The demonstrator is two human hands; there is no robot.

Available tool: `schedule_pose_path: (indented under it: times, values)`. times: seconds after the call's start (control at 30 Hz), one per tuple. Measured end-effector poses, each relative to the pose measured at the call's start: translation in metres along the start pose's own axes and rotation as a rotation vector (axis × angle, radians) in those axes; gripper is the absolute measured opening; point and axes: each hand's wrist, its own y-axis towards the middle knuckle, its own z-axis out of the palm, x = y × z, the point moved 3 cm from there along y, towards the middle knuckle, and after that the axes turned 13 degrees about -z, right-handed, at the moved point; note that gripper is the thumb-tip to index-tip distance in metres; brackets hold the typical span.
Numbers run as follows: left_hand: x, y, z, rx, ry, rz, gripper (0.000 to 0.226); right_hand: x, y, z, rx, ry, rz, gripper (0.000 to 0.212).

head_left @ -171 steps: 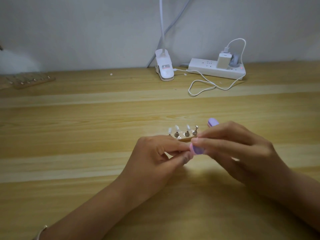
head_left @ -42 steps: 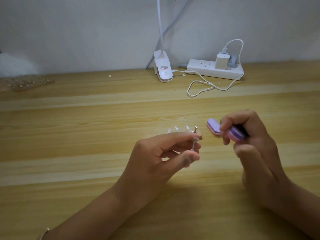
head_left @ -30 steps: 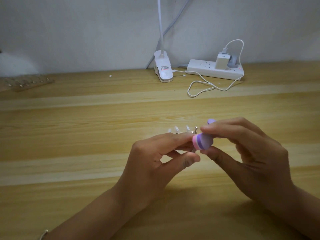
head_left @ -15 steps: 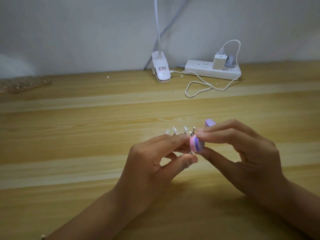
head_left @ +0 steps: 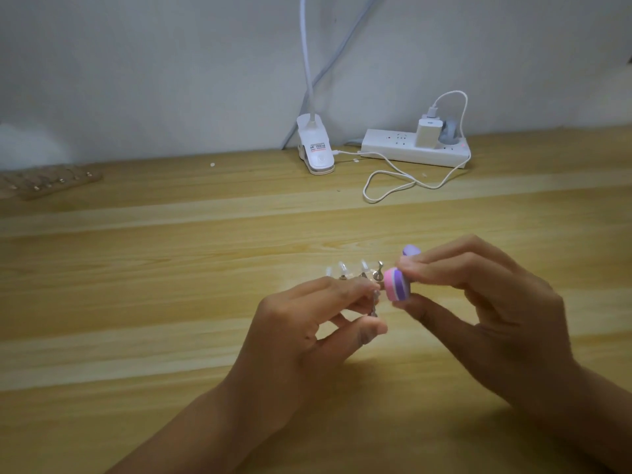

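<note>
Where the buffer block (head_left: pixel 396 284) is: in the air just above the bench (head_left: pixel 171 302), with its pink and purple end at the top of the metal pin (head_left: pixel 374 304). I cannot tell if the two are touching.
Right hand (head_left: pixel 485 309): the fingers (head_left: pixel 444 265) are narrow and pinch the block across its middle, with the thumb below.
Left hand (head_left: pixel 307 323): forefinger and thumb are closed on the pin and hold it nearly upright. The top of the pin is hidden.
Block, handling: I judge it light and a little soft, with rough sides, so not slippery. Hold it at the middle and leave the working end free.
Pin, handling: probably stiff, thin and smooth, so easy to twist or drop. Take it low on the stem, firmly.
Rack (head_left: pixel 352 273): it stands just behind on the bench and carries other pins with clear tips.
</note>
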Motion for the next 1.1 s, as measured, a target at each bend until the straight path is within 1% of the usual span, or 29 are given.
schedule_pose_path:
  times: [0.07, 0.13, 0.2, 0.23, 0.3, 0.37, 0.43, 0.5, 0.57, 0.63, 0.67, 0.73, 0.8, 0.87, 0.97, 1.03, 1.1]
  values:
    - [-0.002, 0.0, 0.0, 0.013, 0.037, 0.025, 0.024, 0.004, -0.003, 0.004, 0.041, 0.003, -0.054, 0.015]
    - [-0.001, 0.0, -0.001, 0.001, 0.043, 0.026, 0.021, -0.005, -0.005, 0.004, 0.104, -0.062, -0.031, 0.01]
    - [0.0, 0.001, -0.003, -0.016, 0.049, 0.022, 0.02, -0.012, -0.004, 0.001, 0.083, -0.078, 0.027, 0.013]
    - [0.001, 0.001, -0.004, -0.015, 0.06, 0.021, 0.021, -0.01, -0.003, 0.001, 0.054, -0.054, 0.027, 0.015]
    - [0.001, 0.001, -0.003, 0.008, 0.096, 0.033, 0.022, -0.002, -0.004, 0.004, 0.039, 0.011, -0.03, 0.016]
    - [0.002, 0.0, -0.002, 0.024, 0.163, 0.062, 0.025, 0.002, -0.008, 0.009, 0.109, -0.017, -0.073, 0.013]
    - [0.003, -0.001, -0.002, 0.011, 0.213, 0.061, 0.028, -0.007, -0.008, 0.007, 0.154, -0.077, -0.022, 0.008]
    - [0.005, 0.0, -0.003, -0.003, 0.254, 0.057, 0.031, -0.011, -0.003, 0.004, 0.117, -0.086, 0.025, 0.011]
    - [0.005, -0.001, -0.002, -0.001, 0.286, 0.075, 0.031, -0.005, -0.002, 0.004, 0.089, -0.04, -0.017, 0.015]
    - [0.003, -0.003, 0.0, 0.011, 0.304, 0.118, 0.028, 0.002, -0.008, 0.009, 0.139, -0.031, -0.079, 0.011]
    - [0.003, -0.004, 0.001, 0.013, 0.309, 0.132, 0.028, 0.002, -0.01, 0.009, 0.169, -0.057, -0.09, 0.011]
    - [0.003, -0.003, 0.0, 0.01, 0.292, 0.111, 0.028, -0.006, -0.009, 0.006, 0.194, -0.106, -0.056, 0.009]
    - [0.003, -0.002, -0.003, 0.001, 0.284, 0.085, 0.03, -0.008, -0.004, 0.003, 0.161, -0.103, -0.022, 0.008]
    - [0.002, -0.002, -0.002, 0.009, 0.29, 0.097, 0.029, 0.0, -0.002, 0.004, 0.125, -0.055, -0.055, 0.013]
    - [0.0, -0.004, 0.001, 0.034, 0.301, 0.149, 0.028, 0.007, -0.008, 0.007, 0.177, -0.083, -0.123, 0.015]
    - [0.001, -0.004, -0.001, 0.025, 0.284, 0.132, 0.029, -0.002, -0.006, 0.004, 0.197, -0.115, -0.084, 0.011]
    - [0.002, -0.003, -0.003, 0.018, 0.263, 0.102, 0.03, -0.005, -0.003, 0.002, 0.157, -0.107, -0.049, 0.011]
